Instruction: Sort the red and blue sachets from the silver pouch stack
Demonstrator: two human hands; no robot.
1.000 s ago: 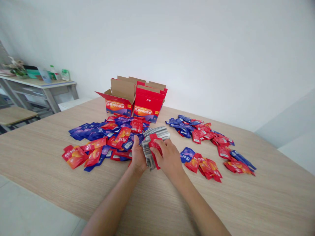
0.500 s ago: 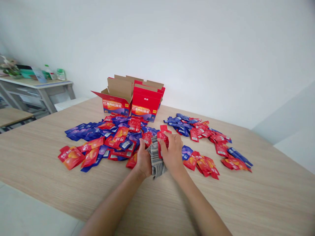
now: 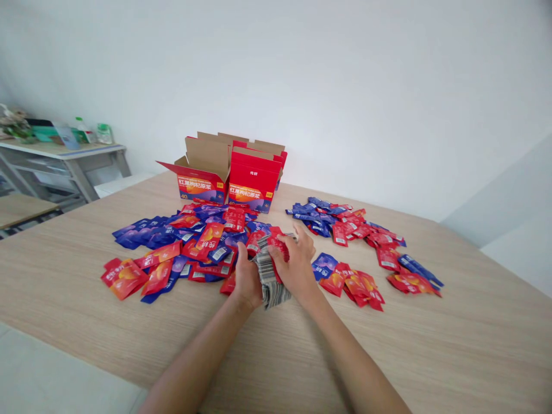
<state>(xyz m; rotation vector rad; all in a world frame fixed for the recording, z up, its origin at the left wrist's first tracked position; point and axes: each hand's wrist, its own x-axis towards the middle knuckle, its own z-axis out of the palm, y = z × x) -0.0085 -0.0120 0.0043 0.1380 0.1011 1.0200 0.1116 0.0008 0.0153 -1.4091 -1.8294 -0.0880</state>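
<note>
Both hands meet over the middle of a light wooden table (image 3: 276,362). My left hand (image 3: 246,279) grips the left side of a thick stack of sachets (image 3: 271,282), seen edge-on as grey stripes. My right hand (image 3: 296,265) closes over the stack's right side and top, with a red sachet (image 3: 276,246) under its fingers. A large heap of red and blue sachets (image 3: 181,247) lies just left of my hands. Two smaller heaps of sachets lie to the right, one near (image 3: 353,284) and one farther back (image 3: 340,224).
Two open red cartons stand at the table's far side, the left one (image 3: 202,175) with flaps spread, the right one (image 3: 255,181) beside it. A white wall rises behind. A grey desk (image 3: 64,158) with bottles stands at far left.
The stack has come down from a fanned, raised position toward the table and closer to me. My right hand has shifted up over the stack's top. The camera has turned slightly.
</note>
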